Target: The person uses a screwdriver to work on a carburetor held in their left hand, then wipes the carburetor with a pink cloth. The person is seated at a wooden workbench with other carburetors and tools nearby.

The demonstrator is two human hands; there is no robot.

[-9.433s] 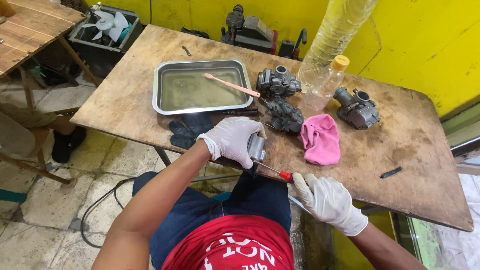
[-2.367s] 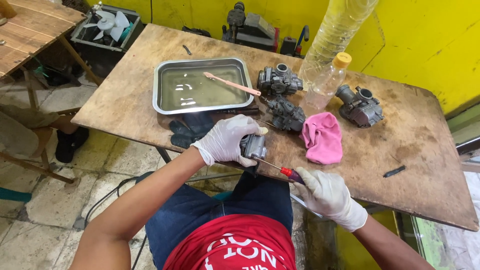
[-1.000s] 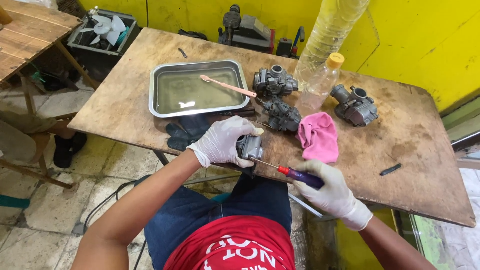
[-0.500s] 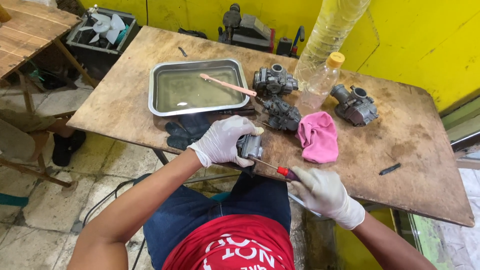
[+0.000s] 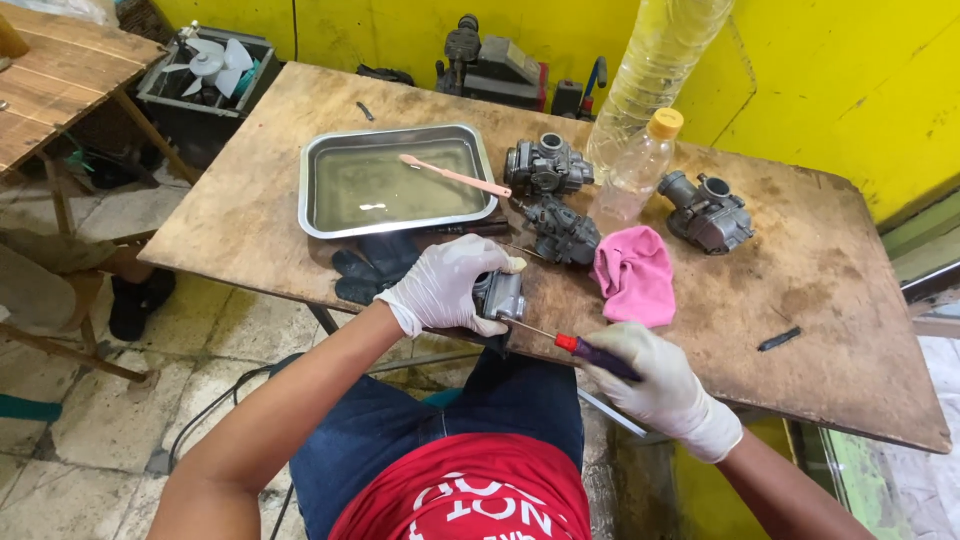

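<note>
My left hand [image 5: 445, 287], in a white glove, grips a small grey metal carburetor part [image 5: 499, 296] at the near edge of the wooden table [image 5: 800, 290]. My right hand [image 5: 655, 385], also gloved, holds a screwdriver [image 5: 590, 351] with a red and dark handle. Its thin shaft points left and its tip touches the part. A dark glove [image 5: 370, 268] lies on the table just beside my left hand.
A steel tray [image 5: 395, 185] of liquid holds a pink toothbrush [image 5: 455, 177]. Three grey carburetors [image 5: 547, 165] [image 5: 563, 230] [image 5: 708, 212] lie further back, with a pink cloth [image 5: 633, 274], a small bottle with an orange cap [image 5: 640, 168], a big plastic bottle [image 5: 661, 60] and a small black piece [image 5: 779, 339].
My right hand with the screwdriver has shifted and turned slightly against the part. My left hand stays closed on the part in the same place.
</note>
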